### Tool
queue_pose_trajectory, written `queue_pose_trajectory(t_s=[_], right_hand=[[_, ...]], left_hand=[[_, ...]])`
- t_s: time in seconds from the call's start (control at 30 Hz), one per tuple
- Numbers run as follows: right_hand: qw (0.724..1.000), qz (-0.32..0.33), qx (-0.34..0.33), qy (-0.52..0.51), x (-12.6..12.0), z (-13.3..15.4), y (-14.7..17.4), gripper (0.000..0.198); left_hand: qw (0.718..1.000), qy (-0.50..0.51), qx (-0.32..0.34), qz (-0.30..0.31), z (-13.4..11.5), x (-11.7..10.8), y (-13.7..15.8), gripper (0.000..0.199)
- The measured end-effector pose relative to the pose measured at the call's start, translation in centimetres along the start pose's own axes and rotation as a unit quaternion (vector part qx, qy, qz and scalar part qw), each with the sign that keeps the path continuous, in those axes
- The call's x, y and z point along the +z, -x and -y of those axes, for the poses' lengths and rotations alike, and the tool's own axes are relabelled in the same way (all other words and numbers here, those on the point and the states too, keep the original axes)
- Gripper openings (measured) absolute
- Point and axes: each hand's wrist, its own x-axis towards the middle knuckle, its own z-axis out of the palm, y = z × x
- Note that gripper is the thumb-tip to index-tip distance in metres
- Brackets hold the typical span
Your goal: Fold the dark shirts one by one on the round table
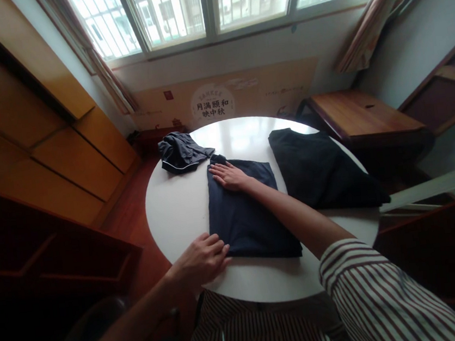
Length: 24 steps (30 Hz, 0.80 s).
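Observation:
A folded navy garment (pixel 249 217) lies as a rough rectangle on the white oval table (pixel 174 209), straight in front of me. My right hand (pixel 230 176) rests palm down on its far left corner, with the fingers stretched out. A small bunched dark piece sticks out just beyond those fingertips. At the near left corner of the garment, my left hand (pixel 202 255) is closed, its curled fingers at the cloth's edge. The fingertips and any fold of cloth inside them are partly hidden.
A folded black top (pixel 322 170) lies to the right, one corner reaching past the table's edge. A crumpled dark garment with white piping (pixel 186 150) sits at the far left. Beyond the table stand a brown wooden table (pixel 364 111) and wooden cabinets (pixel 65 150).

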Motion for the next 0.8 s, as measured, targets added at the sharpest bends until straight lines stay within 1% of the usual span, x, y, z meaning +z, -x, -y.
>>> queue_pose_trajectory(t_s=[0.1,0.17,0.23,0.33,0.4,0.47,0.67,0.8], right_hand=[[1.0,-0.009,0.002,0.006,0.3,0.0,0.0,0.055],[1.0,-0.013,0.002,0.012,0.4,0.1,0.1,0.054],[1.0,-0.017,0.001,0.019,0.4,0.2,0.2,0.054],[1.0,-0.016,0.005,0.027,0.2,0.2,0.2,0.055],[1.0,-0.01,0.016,0.025,0.0,0.1,-0.1,0.056],[0.999,-0.004,0.032,0.018,-0.1,-0.1,-0.5,0.059],[0.998,0.008,0.066,-0.016,-0.4,-0.4,-1.7,0.063],[0.996,0.021,0.078,-0.043,-1.1,0.0,-1.8,0.062]], left_hand=[[0.996,0.046,-0.066,-0.028,1.8,-1.6,-2.6,0.034],[0.989,0.042,-0.129,-0.051,3.6,-1.5,-4.5,0.034],[0.981,0.024,-0.185,-0.056,5.2,-0.2,-5.9,0.036],[0.974,0.021,-0.224,-0.017,6.0,2.7,-6.4,0.055],[0.974,0.036,-0.223,0.009,5.6,3.9,-5.7,0.062],[0.976,0.054,-0.211,0.023,4.9,4.2,-4.7,0.062],[0.983,0.08,-0.151,0.061,2.9,2.4,-2.3,0.06],[0.987,0.098,-0.107,0.065,1.2,1.8,-1.0,0.06]])
